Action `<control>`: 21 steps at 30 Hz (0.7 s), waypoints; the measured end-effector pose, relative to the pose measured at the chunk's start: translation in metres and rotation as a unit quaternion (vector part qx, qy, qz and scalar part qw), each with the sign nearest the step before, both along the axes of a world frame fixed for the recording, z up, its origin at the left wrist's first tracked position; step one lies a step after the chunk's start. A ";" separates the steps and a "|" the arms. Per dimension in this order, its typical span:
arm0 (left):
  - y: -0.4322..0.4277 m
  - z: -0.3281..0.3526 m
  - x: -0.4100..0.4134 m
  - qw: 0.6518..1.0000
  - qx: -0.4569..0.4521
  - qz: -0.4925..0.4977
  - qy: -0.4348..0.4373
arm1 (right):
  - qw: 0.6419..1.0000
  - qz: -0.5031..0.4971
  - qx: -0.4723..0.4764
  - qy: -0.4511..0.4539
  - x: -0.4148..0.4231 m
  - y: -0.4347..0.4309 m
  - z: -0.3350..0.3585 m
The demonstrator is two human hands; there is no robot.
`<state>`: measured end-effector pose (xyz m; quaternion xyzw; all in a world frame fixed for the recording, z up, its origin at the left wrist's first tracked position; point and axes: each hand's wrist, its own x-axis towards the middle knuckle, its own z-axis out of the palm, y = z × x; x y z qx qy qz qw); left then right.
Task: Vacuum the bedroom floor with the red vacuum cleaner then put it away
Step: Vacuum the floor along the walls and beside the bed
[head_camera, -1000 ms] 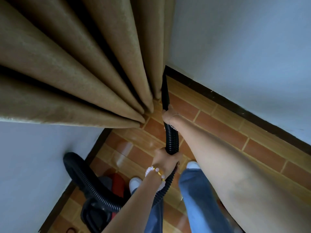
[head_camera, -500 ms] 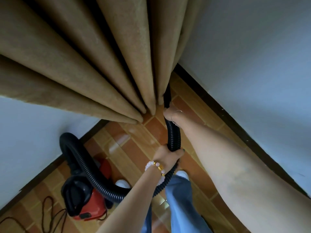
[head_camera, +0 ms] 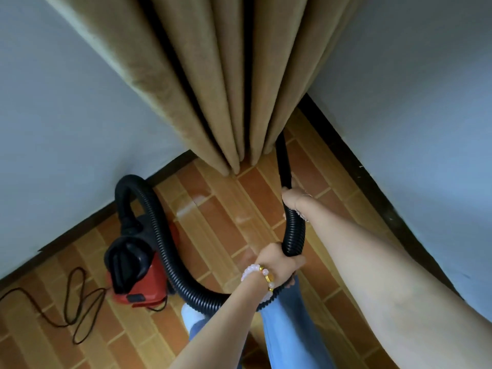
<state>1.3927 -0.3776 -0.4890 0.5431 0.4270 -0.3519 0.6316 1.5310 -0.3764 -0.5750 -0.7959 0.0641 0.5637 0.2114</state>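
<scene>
The red vacuum cleaner (head_camera: 143, 283) with a black top stands on the brick-pattern floor (head_camera: 221, 217) near the left wall. Its black ribbed hose (head_camera: 170, 262) loops from the body past my legs up to both hands. My left hand (head_camera: 277, 262), with a bead bracelet, grips the hose low down. My right hand (head_camera: 292, 198) grips it higher, where it meets the smooth black nozzle tube (head_camera: 282, 161). The tube's tip is hidden under the tan curtain (head_camera: 234, 83) in the room corner.
A dark power cord (head_camera: 72, 304) lies in loose loops on the floor at the left. Grey walls with dark skirting (head_camera: 372, 177) meet at the corner behind the curtain. My jeans legs (head_camera: 287, 331) and a white shoe (head_camera: 191, 315) are below the hands.
The view has swung left and back, so the vacuum body and its cord now show fully. Both hands keep their grip on the hose, with the nozzle still under the curtain.
</scene>
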 end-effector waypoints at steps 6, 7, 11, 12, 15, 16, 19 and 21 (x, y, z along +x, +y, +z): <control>-0.012 0.012 -0.069 0.999 -0.010 -0.033 -0.022 | 0.999 -0.028 -0.021 0.012 -0.062 -0.031 0.011; -0.014 0.016 -0.082 0.999 -0.008 -0.040 -0.021 | 0.999 -0.026 -0.020 0.011 -0.075 -0.035 0.016; -0.017 0.025 -0.138 0.999 0.005 -0.035 -0.019 | 0.999 -0.028 -0.018 0.015 -0.129 -0.041 0.026; -0.016 0.027 -0.153 0.999 0.010 -0.033 -0.021 | 0.999 -0.030 -0.018 0.014 -0.143 -0.040 0.023; -0.010 0.028 -0.195 0.997 0.051 -0.051 -0.024 | 0.999 -0.044 -0.014 0.018 -0.184 -0.029 0.018; -0.006 0.027 -0.208 0.997 0.059 -0.051 -0.024 | 0.998 -0.050 -0.013 0.024 -0.197 -0.024 0.017; 0.006 0.027 -0.241 0.998 0.060 -0.031 -0.021 | 0.998 -0.051 -0.019 0.041 -0.228 -0.007 0.016; 0.013 0.025 -0.257 0.998 0.061 -0.005 -0.021 | 0.998 -0.042 -0.023 0.039 -0.242 0.005 0.014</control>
